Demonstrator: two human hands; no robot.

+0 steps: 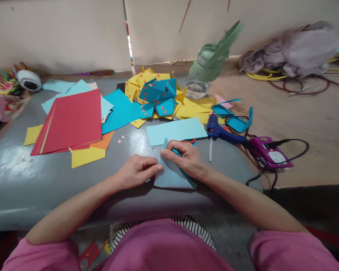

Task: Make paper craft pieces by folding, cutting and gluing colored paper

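A light blue sheet of paper (171,175), partly folded, stands tilted near the front of the grey table. My left hand (138,169) pinches its left edge between thumb and fingers. Higher up, my right hand (185,156) grips the upper part of the same paper, thumb on the near face. A darker blue layer shows under the right hand. Just beyond lies a flat light blue strip of paper (176,131). Something with an orange-red rim, perhaps scissors handles, is mostly hidden behind the right hand.
Red paper sheets (73,122) are stacked at left. Yellow and blue folded paper shapes (158,96) sit at the back, beside a green-lidded bottle (206,66). At right lie a blue glue gun (224,133), a purple power strip (271,154) and black cables.
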